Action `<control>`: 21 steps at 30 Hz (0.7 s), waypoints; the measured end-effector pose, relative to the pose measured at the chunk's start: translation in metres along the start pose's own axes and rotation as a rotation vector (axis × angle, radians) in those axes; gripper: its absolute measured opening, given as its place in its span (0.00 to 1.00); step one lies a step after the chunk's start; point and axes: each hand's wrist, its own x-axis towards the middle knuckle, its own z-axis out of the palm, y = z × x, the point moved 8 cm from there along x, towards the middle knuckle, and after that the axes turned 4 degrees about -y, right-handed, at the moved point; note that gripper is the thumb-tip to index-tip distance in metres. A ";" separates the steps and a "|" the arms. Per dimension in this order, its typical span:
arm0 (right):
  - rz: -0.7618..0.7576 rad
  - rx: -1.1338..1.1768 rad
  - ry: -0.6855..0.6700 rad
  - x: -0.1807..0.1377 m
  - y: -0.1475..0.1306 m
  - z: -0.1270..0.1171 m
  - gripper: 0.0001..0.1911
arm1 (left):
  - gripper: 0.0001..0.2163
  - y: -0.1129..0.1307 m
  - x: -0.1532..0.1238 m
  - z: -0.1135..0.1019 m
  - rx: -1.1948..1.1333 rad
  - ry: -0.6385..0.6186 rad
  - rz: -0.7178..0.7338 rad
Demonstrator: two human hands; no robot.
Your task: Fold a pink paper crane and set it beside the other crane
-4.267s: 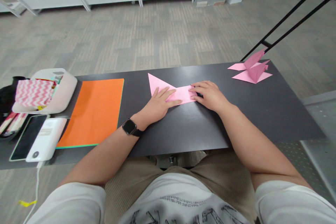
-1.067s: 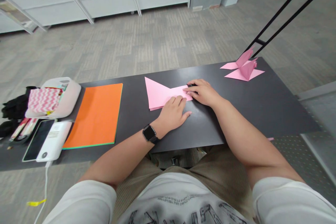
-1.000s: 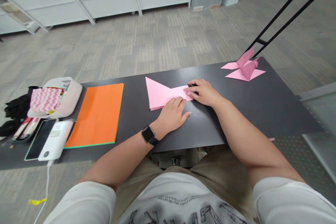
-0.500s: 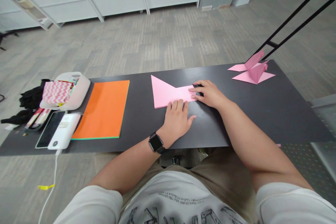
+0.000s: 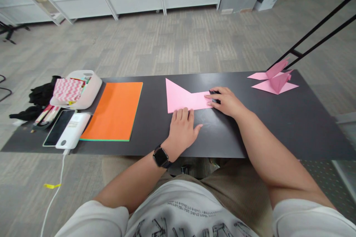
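A folded sheet of pink paper (image 5: 183,100) lies on the dark table (image 5: 150,129), with a tall pointed part on the left and a narrow strip to the right. My left hand (image 5: 182,129) rests flat at its lower edge, fingertips on the paper and thumb stretched out to the right. At the strip's right end is my right hand (image 5: 226,102), fingers spread, with fingertips touching the paper. Neither hand is wrapped round anything. Two folded pink paper figures (image 5: 278,81) stand at the table's far right.
Left of the pink paper lies a stack of orange paper (image 5: 114,113) with a green edge below. Farther left are a white basket (image 5: 96,87), a white power bank (image 5: 72,129) with a cable, a phone (image 5: 59,127) and black cloth (image 5: 43,94).
My left hand has slid a little left along the paper's lower edge. My right hand stays at the strip's right end. The camera view has shifted slightly.
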 end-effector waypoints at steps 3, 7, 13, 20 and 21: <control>-0.006 -0.003 -0.005 0.000 0.001 0.001 0.19 | 0.30 -0.011 -0.007 -0.003 0.022 0.013 -0.036; -0.010 -0.006 -0.010 0.000 0.003 0.002 0.19 | 0.29 -0.025 -0.016 -0.008 0.018 0.011 -0.097; -0.001 -0.026 -0.017 0.000 0.006 0.003 0.19 | 0.28 -0.040 -0.028 -0.010 0.020 0.018 -0.176; -0.013 -0.020 -0.014 -0.001 0.007 0.003 0.20 | 0.29 -0.055 -0.042 -0.011 0.070 0.000 -0.275; -0.014 -0.021 -0.018 -0.001 0.007 0.003 0.20 | 0.28 -0.057 -0.043 -0.013 0.080 0.008 -0.285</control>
